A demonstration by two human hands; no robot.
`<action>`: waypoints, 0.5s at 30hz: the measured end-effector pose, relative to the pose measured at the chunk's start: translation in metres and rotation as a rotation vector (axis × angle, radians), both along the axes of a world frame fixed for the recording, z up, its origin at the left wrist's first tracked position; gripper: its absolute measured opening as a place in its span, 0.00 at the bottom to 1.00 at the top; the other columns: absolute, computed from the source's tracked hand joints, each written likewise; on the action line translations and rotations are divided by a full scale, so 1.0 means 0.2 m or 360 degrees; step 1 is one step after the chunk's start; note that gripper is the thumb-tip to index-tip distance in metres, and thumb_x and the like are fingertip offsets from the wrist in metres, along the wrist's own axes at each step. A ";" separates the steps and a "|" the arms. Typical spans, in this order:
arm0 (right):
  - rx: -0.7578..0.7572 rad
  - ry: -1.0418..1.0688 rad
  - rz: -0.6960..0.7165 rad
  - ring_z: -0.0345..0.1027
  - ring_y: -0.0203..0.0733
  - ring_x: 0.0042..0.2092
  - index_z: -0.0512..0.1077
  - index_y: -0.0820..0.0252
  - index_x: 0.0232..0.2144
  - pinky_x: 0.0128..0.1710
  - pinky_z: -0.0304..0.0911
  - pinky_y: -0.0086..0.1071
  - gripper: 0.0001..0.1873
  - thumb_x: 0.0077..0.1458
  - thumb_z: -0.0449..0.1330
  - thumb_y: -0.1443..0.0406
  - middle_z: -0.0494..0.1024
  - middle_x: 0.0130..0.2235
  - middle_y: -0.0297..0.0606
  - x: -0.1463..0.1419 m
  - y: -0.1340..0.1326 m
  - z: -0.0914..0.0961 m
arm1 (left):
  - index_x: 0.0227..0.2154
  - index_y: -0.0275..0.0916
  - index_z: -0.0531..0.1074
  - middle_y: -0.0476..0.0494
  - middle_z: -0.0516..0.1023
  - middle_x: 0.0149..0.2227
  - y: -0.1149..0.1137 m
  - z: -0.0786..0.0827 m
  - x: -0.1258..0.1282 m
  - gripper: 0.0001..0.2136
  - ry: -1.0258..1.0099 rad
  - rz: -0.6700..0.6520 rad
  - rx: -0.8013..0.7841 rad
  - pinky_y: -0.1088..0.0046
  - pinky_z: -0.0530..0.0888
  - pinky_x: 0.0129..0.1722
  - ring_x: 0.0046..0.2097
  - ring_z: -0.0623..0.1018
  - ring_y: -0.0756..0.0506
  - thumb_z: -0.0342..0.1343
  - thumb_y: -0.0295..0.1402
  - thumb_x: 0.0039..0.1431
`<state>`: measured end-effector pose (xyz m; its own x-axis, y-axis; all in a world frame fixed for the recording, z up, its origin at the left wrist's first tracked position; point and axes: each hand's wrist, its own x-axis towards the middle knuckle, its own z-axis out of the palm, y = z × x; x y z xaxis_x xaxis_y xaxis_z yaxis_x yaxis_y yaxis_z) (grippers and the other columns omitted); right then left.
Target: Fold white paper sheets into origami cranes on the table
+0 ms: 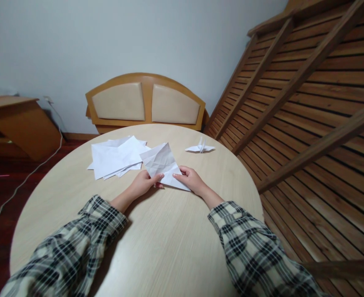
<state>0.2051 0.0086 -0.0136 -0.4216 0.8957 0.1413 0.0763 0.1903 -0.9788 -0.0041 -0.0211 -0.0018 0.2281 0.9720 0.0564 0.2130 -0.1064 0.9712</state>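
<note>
Between my two hands is a creased sheet of white paper, tilted up off the round table. My left hand pinches its lower left side, thumb on top and fingers underneath. On the lower right edge, my right hand grips it in the same way, thumb in front. Just beyond my left hand lies a loose pile of white paper sheets, overlapping at odd angles. A folded white paper crane stands past my right hand, its wings spread sideways.
The round pale wooden table fills the foreground. Behind it stands a headboard with two cream panels, against the wall. Slatted wooden boards lean close along the right side. A wooden desk and a white cable are at the left.
</note>
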 end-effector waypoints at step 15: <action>-0.0072 0.0072 0.0011 0.72 0.39 0.38 0.74 0.63 0.39 0.39 0.65 0.32 0.16 0.47 0.65 0.63 0.80 0.40 0.40 -0.02 0.04 -0.01 | 0.27 0.33 0.73 0.42 0.77 0.22 0.03 -0.02 0.01 0.12 -0.0054 0.0037 -0.0047 0.73 0.70 0.26 0.24 0.75 0.48 0.59 0.39 0.55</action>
<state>0.2004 0.0169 -0.0147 -0.4220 0.8987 0.1198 0.0305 0.1461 -0.9888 -0.0011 -0.0146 -0.0051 0.2040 0.9784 0.0347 0.1820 -0.0727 0.9806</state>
